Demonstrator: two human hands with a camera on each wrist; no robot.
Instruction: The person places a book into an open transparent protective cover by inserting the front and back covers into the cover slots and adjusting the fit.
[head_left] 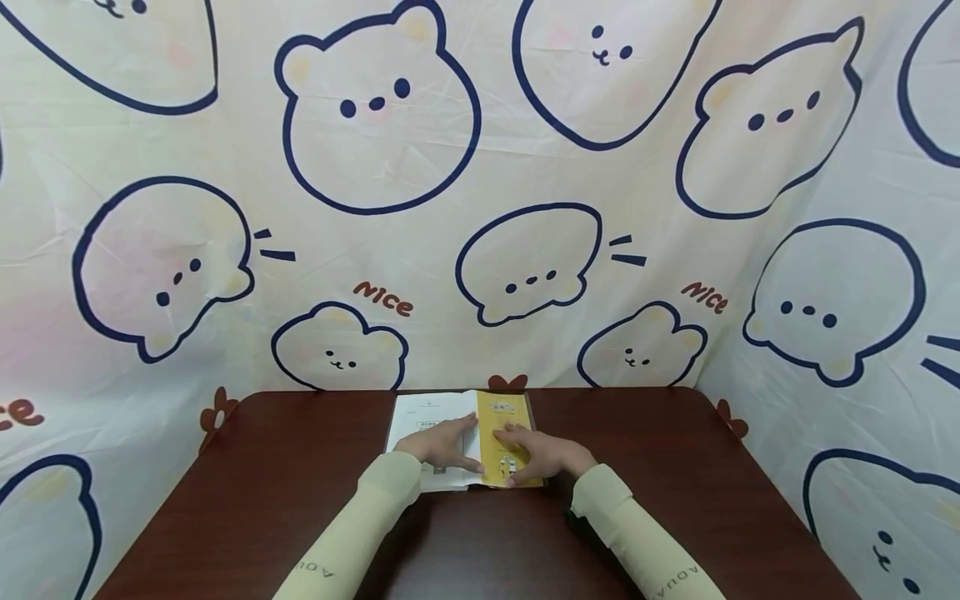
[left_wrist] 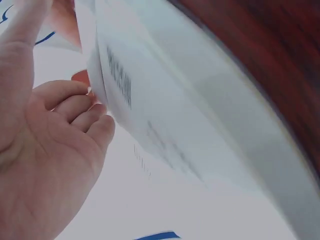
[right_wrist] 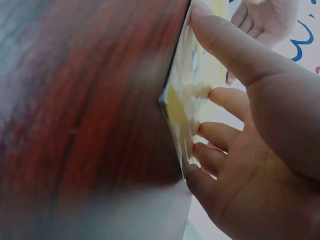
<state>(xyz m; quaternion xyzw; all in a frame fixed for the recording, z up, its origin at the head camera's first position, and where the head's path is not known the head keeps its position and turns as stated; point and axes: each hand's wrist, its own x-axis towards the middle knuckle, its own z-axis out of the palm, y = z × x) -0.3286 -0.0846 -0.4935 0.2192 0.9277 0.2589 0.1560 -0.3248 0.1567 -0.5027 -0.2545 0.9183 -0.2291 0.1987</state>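
Note:
A booklet [head_left: 517,408] with a yellow printed section at the right and a white printed section at the left lies near the table's far edge. My left hand [head_left: 444,443] is over the white pages [head_left: 412,408], its thumb and forefinger reaching to the fold beside the yellow section. In the left wrist view, a white page [left_wrist: 165,100] with a barcode curves up past the fingertips. My right hand [head_left: 551,452] rests its spread fingertips on the yellow section. The right wrist view has a shiny clear film [right_wrist: 187,110] along the booklet's edge under these fingers.
The dark brown wooden table [head_left: 300,500] carries the booklet. Behind it and at both sides hangs a pale cloth [head_left: 525,183] printed with cartoon bear outlines. The cloth meets the table's back edge just beyond the booklet.

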